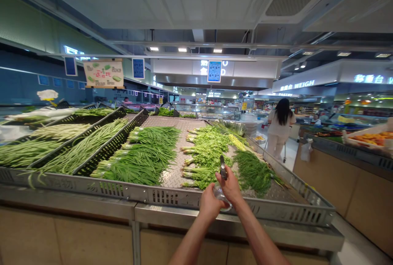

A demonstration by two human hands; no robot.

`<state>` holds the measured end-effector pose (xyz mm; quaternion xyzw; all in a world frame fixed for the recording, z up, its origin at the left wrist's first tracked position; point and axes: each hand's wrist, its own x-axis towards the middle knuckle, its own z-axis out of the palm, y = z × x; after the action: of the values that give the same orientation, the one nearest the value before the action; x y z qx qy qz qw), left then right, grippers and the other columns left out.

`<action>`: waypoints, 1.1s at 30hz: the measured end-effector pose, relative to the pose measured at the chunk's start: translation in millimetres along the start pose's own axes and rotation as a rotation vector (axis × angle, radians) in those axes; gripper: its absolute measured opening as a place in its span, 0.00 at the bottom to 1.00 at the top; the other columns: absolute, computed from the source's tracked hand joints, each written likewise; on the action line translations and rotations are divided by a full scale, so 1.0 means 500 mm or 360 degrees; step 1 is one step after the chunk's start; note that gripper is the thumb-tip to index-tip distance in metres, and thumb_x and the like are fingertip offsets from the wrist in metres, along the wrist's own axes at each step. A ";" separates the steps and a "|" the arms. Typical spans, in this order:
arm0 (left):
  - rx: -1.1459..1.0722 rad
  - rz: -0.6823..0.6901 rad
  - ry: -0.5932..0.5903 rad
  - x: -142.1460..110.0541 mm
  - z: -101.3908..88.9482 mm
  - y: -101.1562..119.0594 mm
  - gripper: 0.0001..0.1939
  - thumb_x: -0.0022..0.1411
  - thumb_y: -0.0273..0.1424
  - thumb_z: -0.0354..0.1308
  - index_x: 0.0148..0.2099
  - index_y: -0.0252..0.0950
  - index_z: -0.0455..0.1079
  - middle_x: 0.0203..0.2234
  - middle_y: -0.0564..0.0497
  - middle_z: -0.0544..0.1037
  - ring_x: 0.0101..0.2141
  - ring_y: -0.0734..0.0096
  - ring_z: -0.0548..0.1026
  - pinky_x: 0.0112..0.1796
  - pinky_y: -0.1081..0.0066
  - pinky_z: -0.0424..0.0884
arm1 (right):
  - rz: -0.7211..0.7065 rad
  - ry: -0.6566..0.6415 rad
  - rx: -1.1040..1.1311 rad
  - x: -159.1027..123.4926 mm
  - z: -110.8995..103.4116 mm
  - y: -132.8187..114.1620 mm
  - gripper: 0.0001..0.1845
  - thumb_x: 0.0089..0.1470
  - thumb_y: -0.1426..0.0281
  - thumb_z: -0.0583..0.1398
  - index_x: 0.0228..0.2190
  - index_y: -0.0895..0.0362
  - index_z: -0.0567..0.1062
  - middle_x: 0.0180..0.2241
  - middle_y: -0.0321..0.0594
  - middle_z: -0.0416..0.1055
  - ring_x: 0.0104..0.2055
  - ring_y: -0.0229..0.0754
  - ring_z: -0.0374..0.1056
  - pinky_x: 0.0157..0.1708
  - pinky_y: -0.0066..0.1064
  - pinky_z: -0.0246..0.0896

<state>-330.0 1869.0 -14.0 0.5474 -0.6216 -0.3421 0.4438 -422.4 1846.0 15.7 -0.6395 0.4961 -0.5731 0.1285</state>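
Both my hands are raised in front of a metal produce stand [172,196]. My right hand [229,186] is closed round the dark trigger head of a clear spray bottle [223,168]. My left hand [209,205] is wrapped round the bottle's clear body from below. The nozzle sits over bunches of leafy celery [206,153] on the perforated metal tray. Bundles of green chives [147,154] lie to the left of it, feathery dark greens [253,171] to the right.
Black slotted crates with long green beans [80,150] fill the left of the stand. A person in white [279,127] with a cart stands in the aisle at the right. Another counter with orange produce [371,138] is at the far right.
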 end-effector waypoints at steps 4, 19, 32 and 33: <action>-0.0021 -0.0002 -0.0006 -0.003 -0.003 0.021 0.32 0.28 0.28 0.65 0.41 0.35 0.64 0.31 0.52 0.72 0.33 0.69 0.68 0.33 0.76 0.61 | -0.0021 -0.0031 -0.0030 0.010 -0.011 -0.017 0.22 0.41 0.56 0.54 0.35 0.59 0.67 0.25 0.36 0.65 0.25 0.35 0.59 0.25 0.25 0.54; 0.0059 -0.0012 0.0080 -0.081 0.053 0.081 0.28 0.26 0.26 0.64 0.37 0.36 0.65 0.29 0.54 0.72 0.33 0.68 0.68 0.33 0.75 0.61 | -0.0009 -0.0021 0.0075 -0.034 -0.106 -0.023 0.24 0.41 0.56 0.54 0.37 0.59 0.66 0.28 0.39 0.66 0.26 0.37 0.61 0.26 0.26 0.56; 0.0164 -0.0069 0.0166 -0.171 0.084 0.069 0.22 0.27 0.24 0.63 0.30 0.35 0.62 0.26 0.55 0.71 0.29 0.71 0.67 0.28 0.77 0.60 | -0.0008 -0.0142 0.0090 -0.110 -0.133 -0.020 0.21 0.42 0.55 0.53 0.32 0.58 0.67 0.23 0.37 0.67 0.23 0.37 0.61 0.22 0.26 0.54; 0.0181 -0.0078 0.0165 -0.174 0.081 0.070 0.22 0.27 0.24 0.63 0.31 0.35 0.62 0.27 0.55 0.71 0.30 0.70 0.67 0.29 0.77 0.60 | 0.0003 -0.0128 0.0107 -0.112 -0.133 -0.021 0.21 0.41 0.55 0.53 0.32 0.59 0.67 0.23 0.37 0.67 0.23 0.37 0.61 0.23 0.26 0.55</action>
<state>-380.2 1957.9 -12.3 0.6037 -0.6027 -0.2881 0.4350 -466.0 1921.7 10.2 -0.6569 0.4716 -0.5631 0.1702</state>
